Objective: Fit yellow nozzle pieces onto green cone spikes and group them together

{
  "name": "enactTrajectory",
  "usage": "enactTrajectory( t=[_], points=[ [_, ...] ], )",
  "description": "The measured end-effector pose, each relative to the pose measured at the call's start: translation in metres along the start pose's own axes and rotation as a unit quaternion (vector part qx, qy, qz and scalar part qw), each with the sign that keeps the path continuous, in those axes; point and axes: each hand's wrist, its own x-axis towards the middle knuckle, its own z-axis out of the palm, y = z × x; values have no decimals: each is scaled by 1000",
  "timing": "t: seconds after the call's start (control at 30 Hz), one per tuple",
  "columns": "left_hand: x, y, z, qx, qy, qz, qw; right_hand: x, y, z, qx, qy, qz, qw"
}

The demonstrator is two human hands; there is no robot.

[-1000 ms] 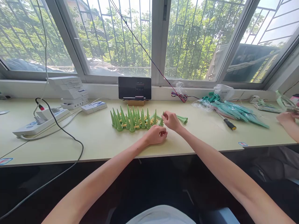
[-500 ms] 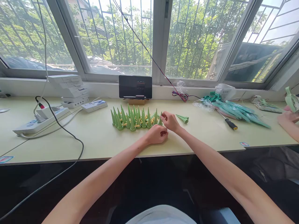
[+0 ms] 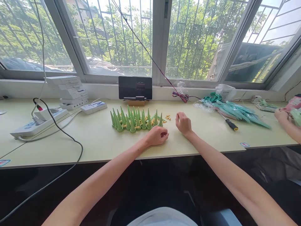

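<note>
Rows of pointed green cones [image 3: 133,121] stand upright on the pale yellow table, with small yellowish pieces [image 3: 138,127] among them. More of the yellowish pieces [image 3: 167,117] lie loose just right of the group. My left hand [image 3: 157,135] rests on the table at the front right of the cones, fingers curled; whatever it holds, if anything, is hidden. Farther right, my right hand [image 3: 183,123] is closed with its fingertips down near the table. It covers the spot where loose cones lay, and its fingers' contents cannot be seen.
A black screen on a stand [image 3: 135,88] is behind the cones. White boxes [image 3: 68,91] and a power strip [image 3: 39,124] with cables occupy the left. On the right are a screwdriver [image 3: 231,124], green plastic strips [image 3: 242,114] and another person's hand [image 3: 283,117].
My right hand has moved right, from the edge of the cone group to where the lying cones were, uncovering loose yellowish pieces. My left hand has stayed in place.
</note>
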Motion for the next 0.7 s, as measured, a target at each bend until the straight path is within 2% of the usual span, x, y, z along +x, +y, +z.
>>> enactTrajectory(
  t=[0.1,0.33,0.7],
  points=[
    [0,0,-1,-6,-2,-4,1000,-5,10,3,-58,12,37,998],
    [0,0,-1,6,3,-10,1000,-5,13,3,-127,37,38,990],
    [0,-3,0,11,-7,-10,1000,-8,14,2,-156,-20,92,983]
  ],
)
